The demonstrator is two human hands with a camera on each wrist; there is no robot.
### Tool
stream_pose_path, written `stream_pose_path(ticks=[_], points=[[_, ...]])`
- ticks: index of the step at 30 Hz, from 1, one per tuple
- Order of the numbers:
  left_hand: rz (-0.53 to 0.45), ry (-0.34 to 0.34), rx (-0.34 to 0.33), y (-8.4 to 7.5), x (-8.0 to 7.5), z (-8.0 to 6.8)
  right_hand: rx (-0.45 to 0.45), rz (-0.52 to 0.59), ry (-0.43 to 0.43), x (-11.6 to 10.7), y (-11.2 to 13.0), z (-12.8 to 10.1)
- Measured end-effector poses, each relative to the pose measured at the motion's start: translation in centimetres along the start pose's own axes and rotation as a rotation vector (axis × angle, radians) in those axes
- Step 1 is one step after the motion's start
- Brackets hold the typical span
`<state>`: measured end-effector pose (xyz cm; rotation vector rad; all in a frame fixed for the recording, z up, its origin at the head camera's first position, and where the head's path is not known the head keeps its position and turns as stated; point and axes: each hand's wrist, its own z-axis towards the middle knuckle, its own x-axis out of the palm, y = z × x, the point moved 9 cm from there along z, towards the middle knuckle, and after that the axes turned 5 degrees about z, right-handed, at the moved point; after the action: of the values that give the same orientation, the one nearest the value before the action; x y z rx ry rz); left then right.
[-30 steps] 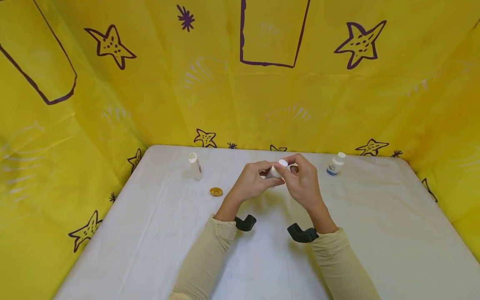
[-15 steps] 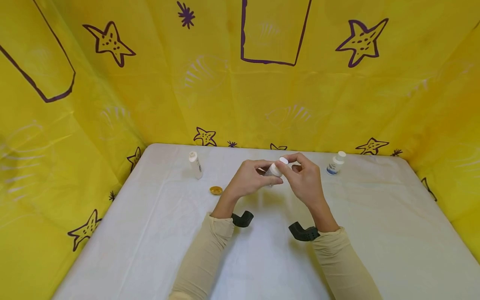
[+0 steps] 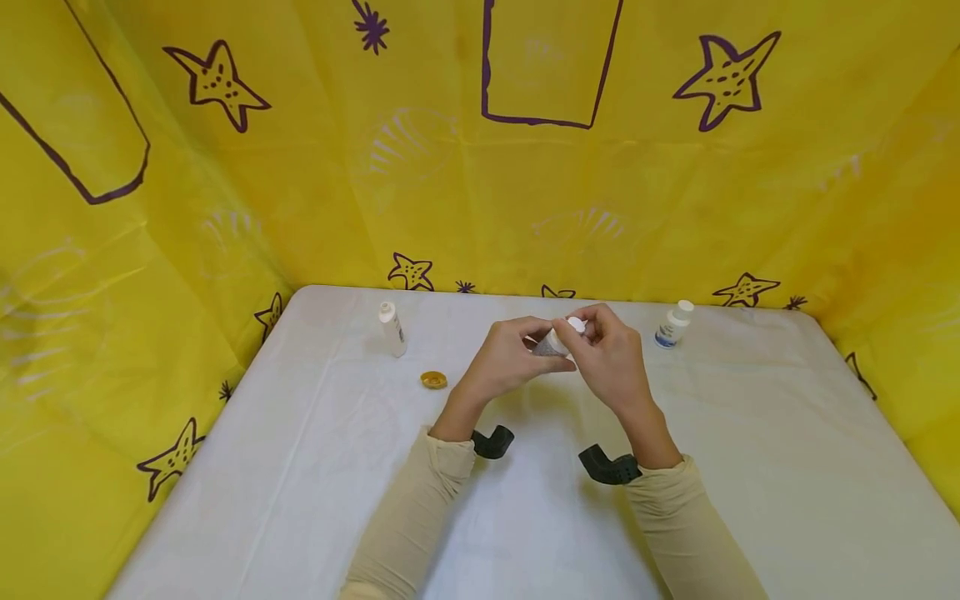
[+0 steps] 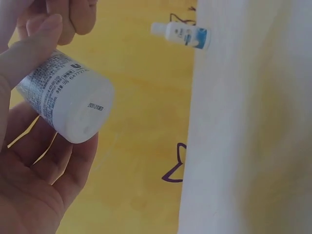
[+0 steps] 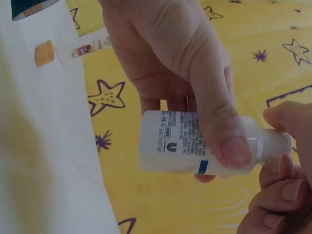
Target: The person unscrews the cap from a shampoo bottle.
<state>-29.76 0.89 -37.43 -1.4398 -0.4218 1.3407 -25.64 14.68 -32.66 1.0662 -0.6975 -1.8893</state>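
Raised over the table, a small white bottle (image 5: pixel 183 141) with fine printed text lies tilted in my left hand (image 3: pixel 504 360). The left thumb and fingers curl round its body, and its flat base faces the left wrist camera. At the other end, my right hand (image 3: pixel 617 358) pinches the white cap (image 5: pixel 275 145) between thumb and fingers. In the head view, fingers cover part of the bottle, while the round cap top shows between the hands.
On the white-covered table (image 3: pixel 525 517), a slim white bottle (image 3: pixel 392 331) stands at the back left. Near it lies a small amber-yellow object (image 3: pixel 433 380). A white bottle with a blue label (image 3: pixel 673 325) stands at the back right. Yellow patterned cloth (image 3: pixel 465 192) walls the table.
The held bottle and its cap have shifted slightly right in the head view. The right fingers have changed position around the cap; the left hand keeps hold of the bottle.
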Motion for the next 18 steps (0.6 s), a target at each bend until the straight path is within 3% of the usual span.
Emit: stream_pose_path(ticks=[9,18], points=[[0.109,-0.029,0.071,-0.9,0.3,-0.1,-0.002,-0.043,0.013,-0.2,0.5,-0.1],[0.154,-0.092,0.178,-2.0,-0.1,-0.2,-0.189,-0.081,0.042,0.3,2.1,-0.3]])
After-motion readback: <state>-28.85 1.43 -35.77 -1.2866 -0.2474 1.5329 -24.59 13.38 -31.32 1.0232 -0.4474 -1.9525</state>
